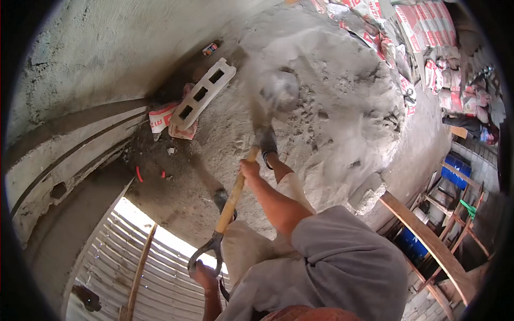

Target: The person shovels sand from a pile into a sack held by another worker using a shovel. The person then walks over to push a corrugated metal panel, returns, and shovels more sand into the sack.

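Note:
My left hand (202, 275) is wrapped round the dark D-shaped grip of a shovel (233, 199). Farther along, my right hand (249, 168) grips the wooden shaft. The shovel points away from me toward a broad heap of grey sand or cement mix (342, 101). Around its far end the picture is smeared by motion, and a pale rounded mass (281, 90) shows there; the blade's outline cannot be made out. My feet stand on the loose material, with one dark shoe (269, 140) close beside the shaft.
A hollow concrete block (203, 95) lies on red-and-white bags by the left wall (107, 64). More cement bags (425, 27) are stacked at upper right. A wooden plank (428, 243), timber pieces and blue drums (456, 170) stand at right. Corrugated sheeting (160, 273) is at lower left.

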The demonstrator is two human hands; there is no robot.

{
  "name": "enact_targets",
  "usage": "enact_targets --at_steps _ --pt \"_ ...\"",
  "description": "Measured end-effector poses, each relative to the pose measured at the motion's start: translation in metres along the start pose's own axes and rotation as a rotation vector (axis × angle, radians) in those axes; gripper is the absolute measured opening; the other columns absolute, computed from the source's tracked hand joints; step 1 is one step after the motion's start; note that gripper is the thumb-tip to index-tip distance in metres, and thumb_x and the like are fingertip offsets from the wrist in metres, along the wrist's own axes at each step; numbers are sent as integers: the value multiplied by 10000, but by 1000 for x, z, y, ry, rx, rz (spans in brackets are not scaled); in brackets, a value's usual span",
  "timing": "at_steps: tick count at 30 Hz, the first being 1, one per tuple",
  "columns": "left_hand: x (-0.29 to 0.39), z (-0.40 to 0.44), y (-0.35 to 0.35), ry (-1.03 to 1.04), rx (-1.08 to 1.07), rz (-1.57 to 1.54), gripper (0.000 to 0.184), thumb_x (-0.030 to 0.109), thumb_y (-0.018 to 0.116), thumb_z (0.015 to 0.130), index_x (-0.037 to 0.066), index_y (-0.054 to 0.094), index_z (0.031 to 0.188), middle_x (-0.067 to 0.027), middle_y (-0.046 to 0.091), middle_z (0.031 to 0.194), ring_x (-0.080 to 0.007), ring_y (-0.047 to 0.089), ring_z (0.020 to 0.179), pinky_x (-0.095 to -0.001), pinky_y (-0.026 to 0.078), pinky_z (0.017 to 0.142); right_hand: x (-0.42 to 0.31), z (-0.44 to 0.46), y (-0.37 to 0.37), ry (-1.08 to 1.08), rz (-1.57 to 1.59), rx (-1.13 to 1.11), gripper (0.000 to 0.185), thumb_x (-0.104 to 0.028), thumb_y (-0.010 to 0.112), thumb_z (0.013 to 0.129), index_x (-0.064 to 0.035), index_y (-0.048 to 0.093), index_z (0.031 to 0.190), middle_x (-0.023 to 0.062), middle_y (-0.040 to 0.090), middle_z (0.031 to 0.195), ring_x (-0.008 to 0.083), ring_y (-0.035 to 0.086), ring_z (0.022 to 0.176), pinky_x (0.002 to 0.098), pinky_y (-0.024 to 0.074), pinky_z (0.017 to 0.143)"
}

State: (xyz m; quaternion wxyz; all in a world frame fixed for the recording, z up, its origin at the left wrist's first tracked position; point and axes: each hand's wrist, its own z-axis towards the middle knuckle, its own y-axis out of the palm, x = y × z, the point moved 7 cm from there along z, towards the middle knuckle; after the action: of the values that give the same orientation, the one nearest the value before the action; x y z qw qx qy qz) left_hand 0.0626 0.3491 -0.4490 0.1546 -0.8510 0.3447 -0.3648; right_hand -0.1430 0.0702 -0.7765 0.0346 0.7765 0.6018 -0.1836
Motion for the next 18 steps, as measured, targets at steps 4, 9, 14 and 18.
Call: enact_targets --at_steps 4,9,14,18 --pt "-35 2 17 -50 151 -47 164 199 539 823 43 512 785 4 355 548 -97 359 470 -266 302 417 -3 35 46 19 -164 -52 142 -70 664 746 -30 588 859 84 579 701 218 595 581 373 485 516" --pt "57 45 175 78 16 -60 197 175 606 827 19 538 927 25 361 560 -87 351 423 -252 282 390 -125 154 72 40 68 -152 159 -100 678 795 -61 566 900 75 554 728 237 549 566 408 468 494" --pt "114 88 263 159 37 -121 153 122 626 782 16 565 873 -29 490 577 -139 433 440 -291 329 421 -223 204 75 -88 235 -82 241 -83 688 785 -14 541 962 78 554 780 262 551 568 401 481 492" --pt "138 102 256 323 48 -18 150 122 633 801 5 567 866 -62 522 631 -141 454 458 -287 361 469 -236 173 78 -23 353 -91 269 -96 710 781 -26 546 983 82 551 790 253 561 596 410 488 515"
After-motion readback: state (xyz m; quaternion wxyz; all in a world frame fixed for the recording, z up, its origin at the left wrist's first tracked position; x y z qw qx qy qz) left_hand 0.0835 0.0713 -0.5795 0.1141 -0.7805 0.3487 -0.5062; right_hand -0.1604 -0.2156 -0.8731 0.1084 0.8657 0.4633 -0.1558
